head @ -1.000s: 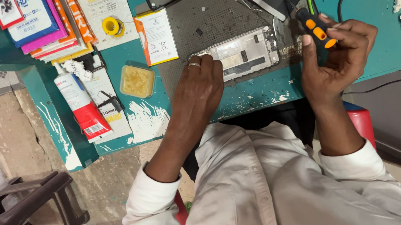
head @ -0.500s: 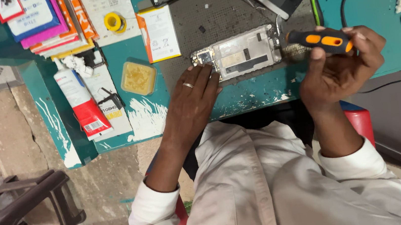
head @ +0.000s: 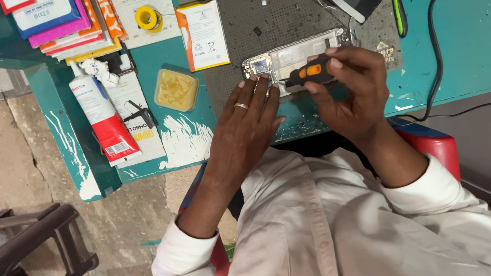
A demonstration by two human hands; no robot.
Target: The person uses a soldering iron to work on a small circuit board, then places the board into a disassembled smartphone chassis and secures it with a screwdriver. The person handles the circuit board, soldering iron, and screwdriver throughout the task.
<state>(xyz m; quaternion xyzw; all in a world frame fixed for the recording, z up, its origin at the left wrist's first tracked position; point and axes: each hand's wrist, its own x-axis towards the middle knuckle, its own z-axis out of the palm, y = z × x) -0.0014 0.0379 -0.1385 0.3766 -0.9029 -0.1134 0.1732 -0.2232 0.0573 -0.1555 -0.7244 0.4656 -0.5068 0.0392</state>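
head view: the opened phone frame (head: 301, 59) lies on the grey mat (head: 281, 12) at the teal bench's near edge. left hand (head: 249, 116) rests flat, fingers slightly spread, tips on the frame. right hand (head: 352, 87) pinches an orange-black screwdriver (head: 309, 71) over it.

right hand (head: 355, 93) swung screwdriver (head: 307, 72) leftward, now level over opened phone (head: 295, 60)

1 head view, steeply down, close over workbench (head: 460, 42)
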